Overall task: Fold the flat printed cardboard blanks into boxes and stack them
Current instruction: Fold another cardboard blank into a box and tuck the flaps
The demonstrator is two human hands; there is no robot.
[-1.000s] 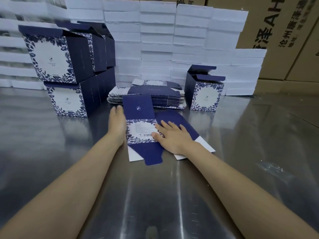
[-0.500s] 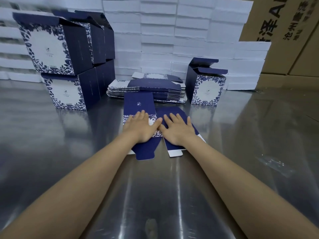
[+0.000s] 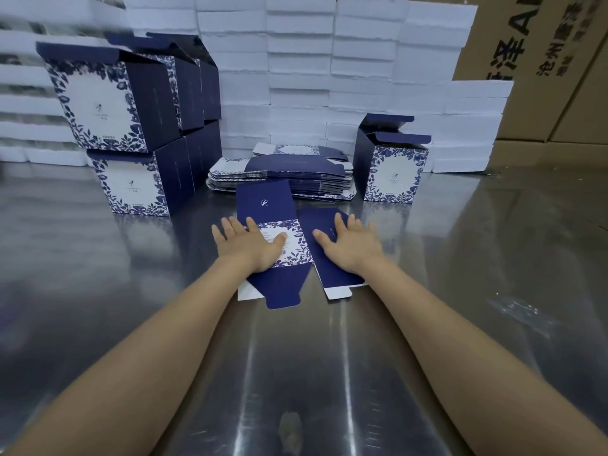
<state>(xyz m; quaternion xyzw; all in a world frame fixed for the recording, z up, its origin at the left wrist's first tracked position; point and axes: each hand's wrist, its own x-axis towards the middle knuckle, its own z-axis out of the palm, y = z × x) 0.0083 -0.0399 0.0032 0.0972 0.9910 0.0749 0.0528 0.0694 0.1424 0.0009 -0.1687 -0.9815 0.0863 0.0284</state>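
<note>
A flat navy cardboard blank (image 3: 266, 202) with a white floral panel lies on the steel table in front of me. My left hand (image 3: 248, 245) presses flat on its floral panel, fingers straight. My right hand (image 3: 350, 243) lies flat on the navy panel to the right. Behind them sits a pile of flat blanks (image 3: 289, 177). One folded box (image 3: 393, 166) stands to the pile's right with its top flaps up. A stack of folded boxes (image 3: 128, 133) rises at the left, two layers high.
The steel table (image 3: 460, 258) stretches wide to the right and toward me. White foam slabs (image 3: 299, 60) form a wall at the back. Brown shipping cartons (image 3: 543, 60) stand at the back right. A scrap of clear film (image 3: 516, 307) lies on the table at right.
My hands, side by side on the blank half a second ago, have spread apart, left toward the left and right toward the right, flattening the blank. A second ago my left hand was beside it.
</note>
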